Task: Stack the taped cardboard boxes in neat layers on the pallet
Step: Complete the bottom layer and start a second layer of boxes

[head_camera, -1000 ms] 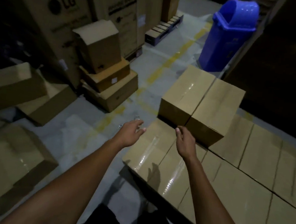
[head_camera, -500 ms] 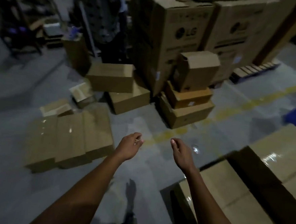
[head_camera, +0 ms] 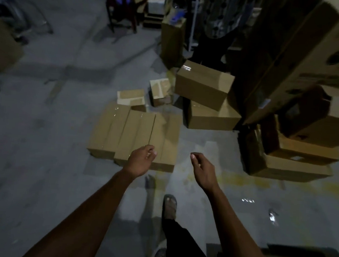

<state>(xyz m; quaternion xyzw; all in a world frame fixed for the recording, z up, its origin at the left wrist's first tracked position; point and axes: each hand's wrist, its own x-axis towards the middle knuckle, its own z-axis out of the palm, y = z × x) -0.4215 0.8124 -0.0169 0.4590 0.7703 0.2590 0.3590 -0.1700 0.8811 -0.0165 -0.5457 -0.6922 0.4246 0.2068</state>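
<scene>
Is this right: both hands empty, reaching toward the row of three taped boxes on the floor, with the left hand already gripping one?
Not quite. The head view shows the left hand gripping nothing; it hovers above the row of boxes, fingers loosely curled. The right hand is empty too.

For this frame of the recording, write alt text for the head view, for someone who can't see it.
Both bare hands, left hand and right hand, reach forward empty, with loosely curled fingers, over a grey concrete floor toward a row of taped cardboard boxes lying side by side. Two more taped boxes sit stacked behind them, near tall cartons on the right.
</scene>
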